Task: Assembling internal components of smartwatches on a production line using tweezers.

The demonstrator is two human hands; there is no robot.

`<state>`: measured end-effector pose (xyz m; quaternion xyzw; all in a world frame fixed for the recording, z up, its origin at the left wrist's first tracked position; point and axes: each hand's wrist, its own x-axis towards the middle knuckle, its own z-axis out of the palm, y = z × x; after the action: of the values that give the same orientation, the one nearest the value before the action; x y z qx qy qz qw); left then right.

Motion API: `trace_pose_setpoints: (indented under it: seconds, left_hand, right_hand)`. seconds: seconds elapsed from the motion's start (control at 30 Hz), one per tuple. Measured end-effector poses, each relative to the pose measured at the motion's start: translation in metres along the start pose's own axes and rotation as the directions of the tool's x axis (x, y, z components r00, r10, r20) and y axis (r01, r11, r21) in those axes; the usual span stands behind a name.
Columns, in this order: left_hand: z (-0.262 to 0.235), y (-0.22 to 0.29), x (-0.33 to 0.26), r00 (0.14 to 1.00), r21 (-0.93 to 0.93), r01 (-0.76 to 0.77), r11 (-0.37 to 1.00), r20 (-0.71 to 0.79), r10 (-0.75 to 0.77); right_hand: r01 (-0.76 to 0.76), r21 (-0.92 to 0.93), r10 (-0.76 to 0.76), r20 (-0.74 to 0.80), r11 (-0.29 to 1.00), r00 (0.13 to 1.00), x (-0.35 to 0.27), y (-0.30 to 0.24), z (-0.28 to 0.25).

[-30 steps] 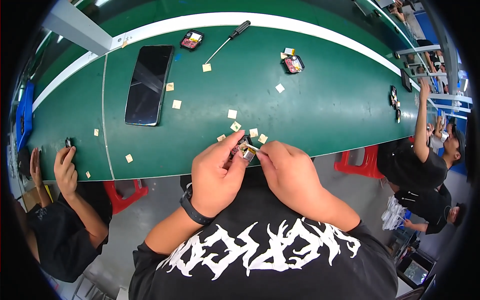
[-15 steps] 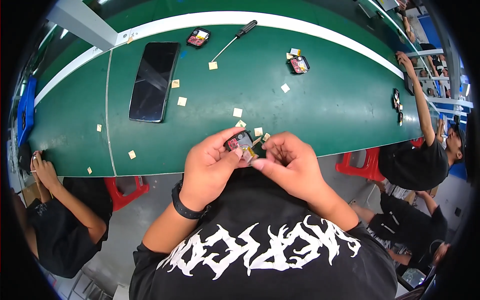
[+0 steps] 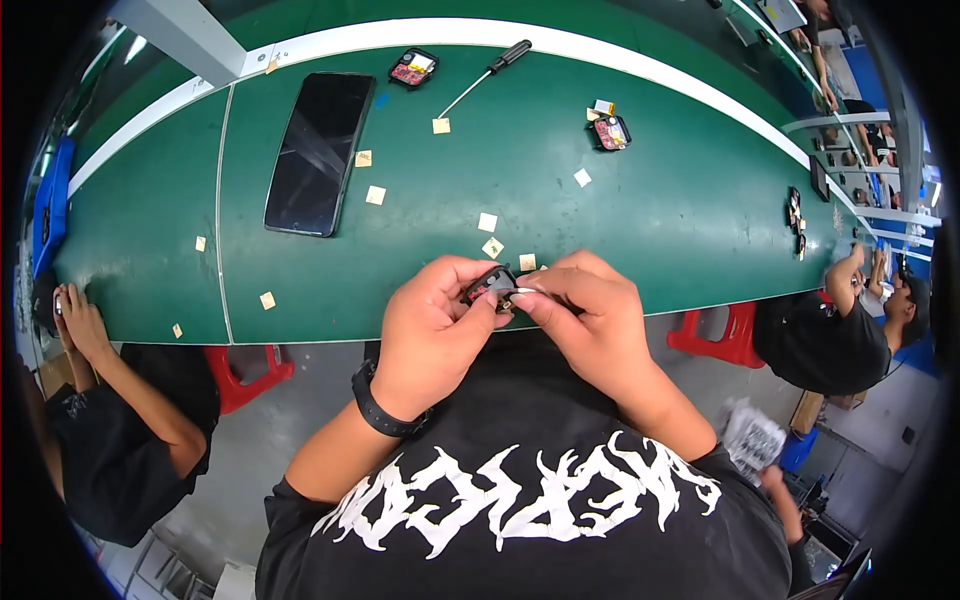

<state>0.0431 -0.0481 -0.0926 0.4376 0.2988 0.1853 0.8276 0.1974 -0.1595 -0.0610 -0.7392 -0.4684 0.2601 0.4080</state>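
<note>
Close to the table's near edge, my left hand (image 3: 437, 325) is closed around a small black device casing (image 3: 479, 291) with a red circuit board inside. My right hand (image 3: 590, 310) touches the casing's right side, thumb and forefinger pinched on a thin pale piece (image 3: 523, 291) too small to name. Below the casing, between the hands, a small part with a yellowish end shows, mostly hidden by my fingers. Several small cream square stickers, among them one sticker (image 3: 493, 248), lie just beyond my hands.
On the green table (image 3: 420, 200) are a black phone (image 3: 318, 155), a screwdriver (image 3: 512, 55), and two more opened casings, one at the back (image 3: 413, 68) and one to the right (image 3: 609, 132). People sit on both sides. A red stool (image 3: 715, 335) stands at right.
My right hand has closed in on the casing, and the small battery that showed between my hands is now mostly covered. The co-worker at right has drawn an arm back from the table.
</note>
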Motion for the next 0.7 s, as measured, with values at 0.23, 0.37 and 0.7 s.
trace_pose_setpoints:
  seconds: [0.23,0.37,0.7]
  left_hand:
    - [-0.002,-0.001,-0.001,1.000,-0.013,0.013,1.000,0.025,-0.012]
    - [-0.003,-0.003,-0.001,1.000,0.048,-0.004,0.999,0.020,0.003]
    - [-0.007,-0.008,0.000,0.995,0.120,-0.078,0.990,0.078,0.069]
  right_hand:
    - [-0.361,0.259,0.319,0.190,0.896,0.928,-0.001,-0.014,0.000]
    - [-0.249,0.149,0.229,0.138,0.957,0.964,-0.003,-0.009,0.003]
    - [-0.365,0.230,0.332,0.171,0.902,0.928,0.005,-0.008,0.004]
